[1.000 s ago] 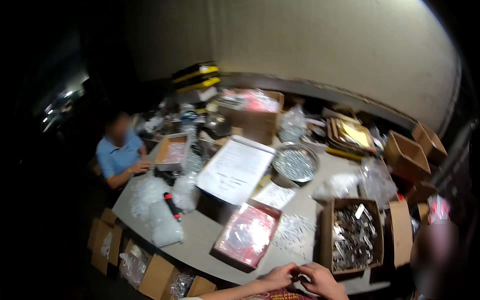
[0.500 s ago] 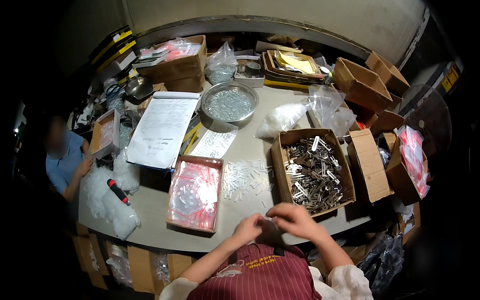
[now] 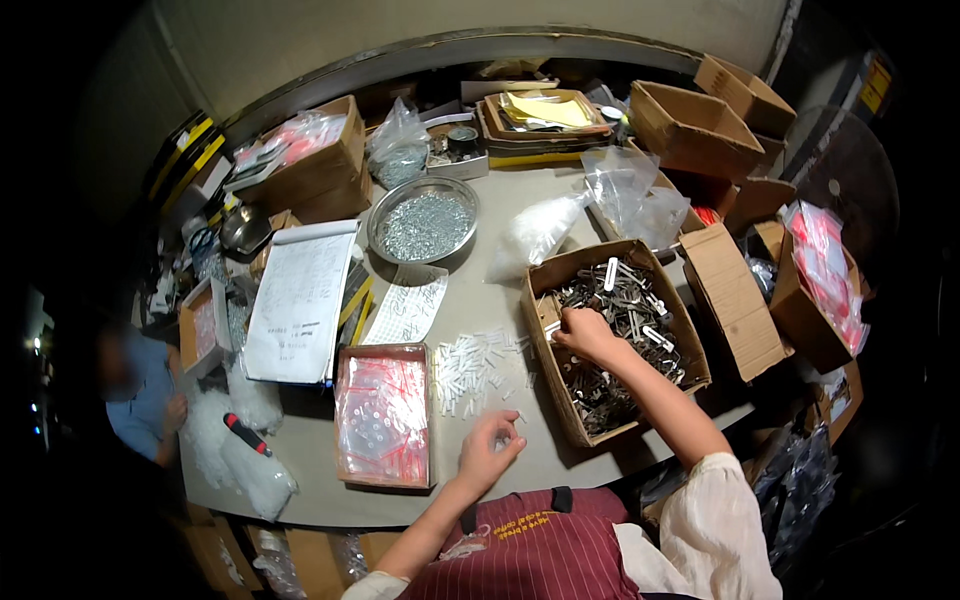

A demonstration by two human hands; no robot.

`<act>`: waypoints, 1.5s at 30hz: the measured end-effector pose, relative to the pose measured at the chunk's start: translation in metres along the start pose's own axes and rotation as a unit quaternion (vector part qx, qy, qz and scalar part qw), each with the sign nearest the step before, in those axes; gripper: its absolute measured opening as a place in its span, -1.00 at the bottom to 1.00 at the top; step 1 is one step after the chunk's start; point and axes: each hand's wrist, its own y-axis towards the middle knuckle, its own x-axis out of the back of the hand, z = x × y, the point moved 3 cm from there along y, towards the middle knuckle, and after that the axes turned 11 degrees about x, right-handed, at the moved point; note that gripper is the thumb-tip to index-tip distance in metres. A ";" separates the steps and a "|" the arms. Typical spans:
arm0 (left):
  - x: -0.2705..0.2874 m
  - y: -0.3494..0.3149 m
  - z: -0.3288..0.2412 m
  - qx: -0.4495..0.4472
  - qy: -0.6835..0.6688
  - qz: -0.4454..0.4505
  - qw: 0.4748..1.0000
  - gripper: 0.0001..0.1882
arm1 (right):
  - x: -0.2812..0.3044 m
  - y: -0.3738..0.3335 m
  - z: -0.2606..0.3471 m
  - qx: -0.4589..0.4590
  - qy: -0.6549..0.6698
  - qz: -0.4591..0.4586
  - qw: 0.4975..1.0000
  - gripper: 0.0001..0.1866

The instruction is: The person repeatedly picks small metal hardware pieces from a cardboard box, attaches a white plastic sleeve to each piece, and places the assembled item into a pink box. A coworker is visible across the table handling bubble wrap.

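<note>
My right hand is inside the cardboard box, its fingers closed at the left side. A pale flat metal piece shows at the fingertips. Dark and shiny flat metal clips with slots fill this box. My left hand hovers over the table's near edge, fingers curled toward the thumb. Something small and pale seems to be between them, too small to make out. Just beyond it, short clear plastic tubes lie in a loose pile. Left of the pile, a shallow box holds red-edged clear plastic bags.
A steel bowl of small metal parts stands behind a written paper sheet. The clipboard lies left of these. A red-and-black tool rests on white bags. Cardboard boxes crowd the right; another person is at far left.
My right hand has left my left hand and gone up and right into the box of metal clips. The left hand has dropped slightly and turned. The whole view has shifted.
</note>
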 end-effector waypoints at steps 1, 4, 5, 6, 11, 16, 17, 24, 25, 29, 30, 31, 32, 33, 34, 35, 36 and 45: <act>0.002 -0.003 0.001 0.003 0.007 0.003 1.000 -0.80 | -0.005 0.003 -0.003 0.016 -0.009 -0.001 1.000 -0.67; 0.013 -0.016 -0.005 0.033 0.017 -0.015 0.999 -0.73 | -0.005 0.005 -0.006 0.013 0.020 -0.038 0.999 -0.72; 0.018 -0.026 0.001 0.046 0.010 -0.034 0.998 -0.73 | -0.002 0.004 -0.002 -0.007 0.085 -0.065 0.994 -0.73; 0.021 -0.033 0.004 0.059 0.002 -0.046 0.997 -0.73 | 0.003 0.000 -0.001 -0.012 0.103 -0.056 0.993 -0.75; 0.023 -0.049 0.013 0.096 -0.059 -0.061 0.992 -0.83 | 0.019 -0.008 0.004 -0.009 0.127 -0.046 0.991 -0.75; 0.004 -0.048 0.004 0.059 -0.035 -0.053 0.996 -0.81 | 0.021 -0.008 0.020 0.012 0.079 0.037 0.996 -0.65; 0.000 -0.045 0.002 0.040 -0.022 -0.052 0.998 -0.79 | 0.019 -0.012 0.025 0.006 0.069 0.053 0.996 -0.67; -0.003 -0.046 -0.005 0.021 0.046 -0.045 0.998 -0.74 | 0.032 -0.018 0.039 0.017 0.025 0.084 0.996 -0.67; -0.001 -0.047 -0.006 0.020 0.054 -0.053 0.997 -0.74 | 0.042 -0.022 0.040 0.015 0.017 0.042 0.999 -0.70; 0.005 -0.041 -0.028 0.012 0.056 -0.087 0.995 -0.75 | 0.103 -0.076 0.071 0.088 0.127 -0.299 0.942 -0.82; 0.005 -0.040 -0.034 0.019 0.048 -0.096 0.994 -0.75 | 0.115 -0.093 0.086 0.085 0.208 -0.348 0.910 -0.83; 0.004 -0.037 -0.037 0.016 0.023 -0.090 0.996 -0.77 | 0.119 -0.109 0.101 0.092 0.247 -0.324 0.909 -0.83; 0.001 -0.034 -0.042 -0.009 0.022 -0.097 0.995 -0.76 | 0.119 -0.126 0.114 0.096 0.283 -0.300 0.906 -0.83; -0.002 -0.032 -0.050 -0.035 0.025 -0.104 0.994 -0.75 | 0.116 -0.142 0.129 0.145 0.290 -0.296 0.898 -0.86; -0.006 -0.027 -0.057 -0.064 0.029 -0.103 0.992 -0.75 | 0.113 -0.156 0.140 0.188 0.296 -0.297 0.888 -0.88; -0.008 -0.026 -0.063 -0.054 0.038 -0.101 0.993 -0.75 | 0.110 -0.165 0.151 0.216 0.287 -0.298 0.884 -0.91; -0.011 -0.025 -0.070 -0.046 0.048 -0.095 0.993 -0.74 | 0.106 -0.173 0.159 0.242 0.276 -0.303 0.880 -0.92; -0.009 -0.030 -0.091 -0.005 -0.038 0.055 0.998 -0.77 | 0.074 -0.175 0.162 0.258 0.294 -0.163 0.906 -0.81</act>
